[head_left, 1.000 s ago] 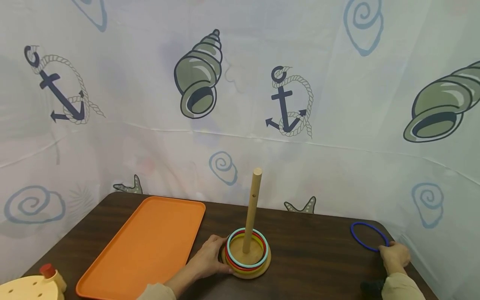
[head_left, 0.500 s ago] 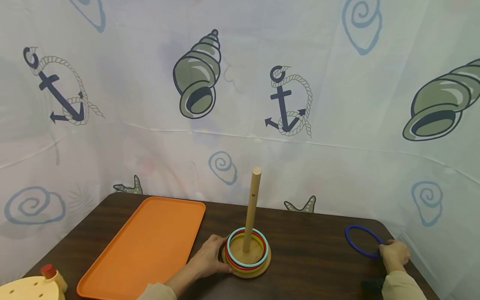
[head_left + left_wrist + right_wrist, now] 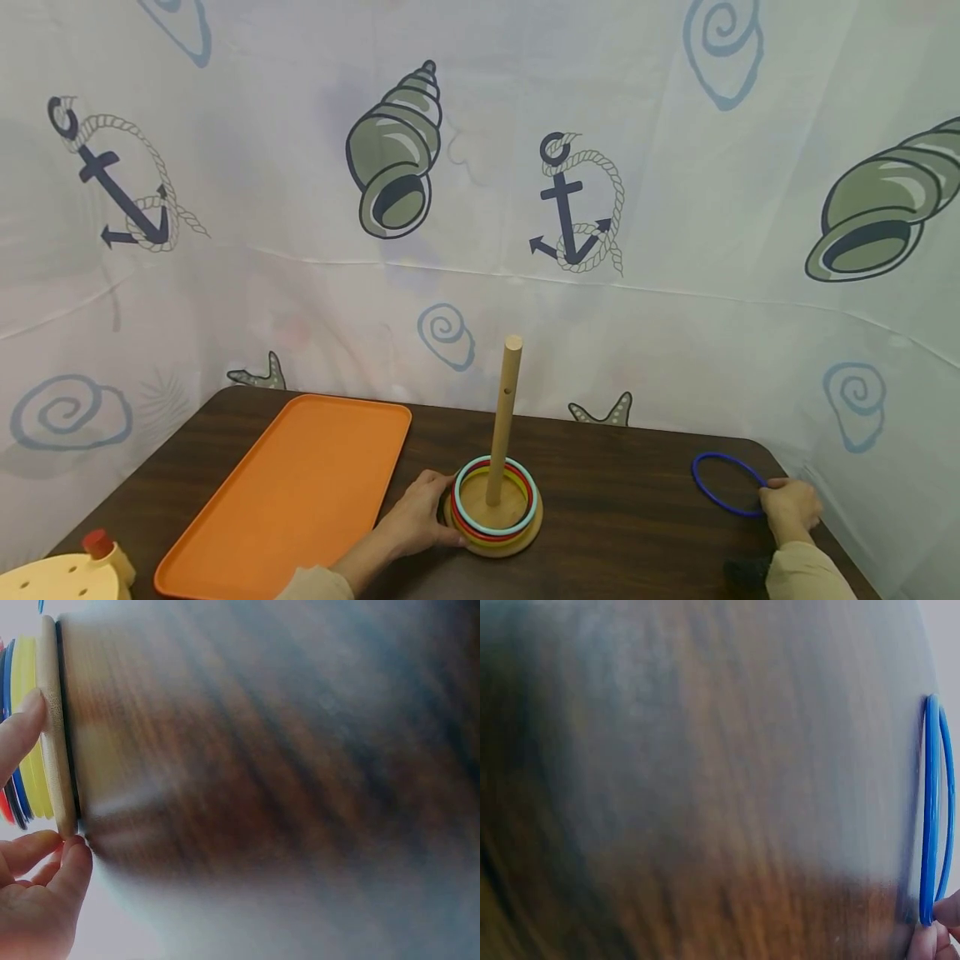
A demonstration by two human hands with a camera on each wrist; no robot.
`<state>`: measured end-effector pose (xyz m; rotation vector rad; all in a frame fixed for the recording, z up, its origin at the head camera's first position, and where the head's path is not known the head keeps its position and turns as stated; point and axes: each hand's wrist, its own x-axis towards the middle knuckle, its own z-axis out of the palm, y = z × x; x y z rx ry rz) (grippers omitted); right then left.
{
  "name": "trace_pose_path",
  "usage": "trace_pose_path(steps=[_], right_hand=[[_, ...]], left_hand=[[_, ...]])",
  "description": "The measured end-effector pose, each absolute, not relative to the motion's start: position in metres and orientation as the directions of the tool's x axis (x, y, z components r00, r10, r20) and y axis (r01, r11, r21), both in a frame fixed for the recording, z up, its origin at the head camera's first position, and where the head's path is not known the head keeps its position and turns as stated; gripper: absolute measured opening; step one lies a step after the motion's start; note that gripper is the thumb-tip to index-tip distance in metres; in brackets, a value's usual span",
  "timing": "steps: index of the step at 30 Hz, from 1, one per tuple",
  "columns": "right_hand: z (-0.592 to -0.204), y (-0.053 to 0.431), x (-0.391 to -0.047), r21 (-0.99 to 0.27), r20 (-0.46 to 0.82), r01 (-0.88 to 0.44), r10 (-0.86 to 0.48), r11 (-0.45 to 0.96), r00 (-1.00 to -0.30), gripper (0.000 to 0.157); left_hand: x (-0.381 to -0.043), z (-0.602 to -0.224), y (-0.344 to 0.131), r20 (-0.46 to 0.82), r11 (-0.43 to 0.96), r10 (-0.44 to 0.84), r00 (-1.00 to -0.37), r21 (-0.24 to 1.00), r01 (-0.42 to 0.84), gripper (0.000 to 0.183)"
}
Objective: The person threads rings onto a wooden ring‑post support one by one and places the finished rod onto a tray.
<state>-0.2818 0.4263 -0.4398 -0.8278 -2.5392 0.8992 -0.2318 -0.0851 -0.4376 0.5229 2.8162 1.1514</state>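
Note:
A wooden ring stand, with an upright peg (image 3: pixel 506 400) and a round base (image 3: pixel 504 551), stands near the middle of the table. Around the peg's foot lie several stacked rings, a light blue ring (image 3: pixel 495 532) on top with red and yellow below. My left hand (image 3: pixel 420 512) grips the base from its left side; the left wrist view has thumb and fingertips at the base's edge (image 3: pixel 51 735), beside a yellow ring (image 3: pixel 27 675). At the table's right, my right hand (image 3: pixel 791 505) pinches a blue ring (image 3: pixel 716 455) by its near right edge. The right wrist view shows this ring (image 3: pixel 931 802) almost edge-on.
An orange tray (image 3: pixel 292 483) lies left of the stand. In the bottom left corner is a pale piece with holes (image 3: pixel 60 575) and a red-topped peg (image 3: pixel 97 543). A patterned curtain (image 3: pixel 480 208) hangs behind the table, whose right edge runs close to my right hand.
The blue ring has swung slightly to the left and toward me over the first half second, then stays nearly still. My left hand and the stand keep their place.

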Motion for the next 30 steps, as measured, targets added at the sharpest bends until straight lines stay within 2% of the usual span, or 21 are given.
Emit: trace_pose_path(steps=[12, 17, 23, 30], right_hand=[[-0.4385, 0.4293, -0.2756, -0.612, 0.132, 0.391, 0.576, 0.688, -0.806, 0.024], [-0.4374, 0.4274, -0.2740, -0.639, 0.112, 0.379, 0.568, 0.670, -0.816, 0.020], [-0.4365, 0.4257, -0.2734, -0.634, 0.106, 0.355, 0.532, 0.688, -0.840, 0.021], [-0.4332, 0.4211, -0.2786, -0.576, 0.182, 0.280, 0.455, 0.768, -0.872, 0.024]], left_hand=[[-0.2319, -0.4375, -0.0840, 0.070, 0.655, 0.335, -0.940, 0.699, 0.286, 0.077], [-0.2323, -0.4374, -0.0842, 0.077, 0.654, 0.334, -0.939, 0.698, 0.290, 0.078], [-0.2328, -0.4405, -0.0846, 0.079, 0.659, 0.330, -0.941, 0.695, 0.289, 0.080], [-0.2333, -0.4399, -0.0855, 0.076, 0.655, 0.324, -0.943, 0.701, 0.281, 0.080]])
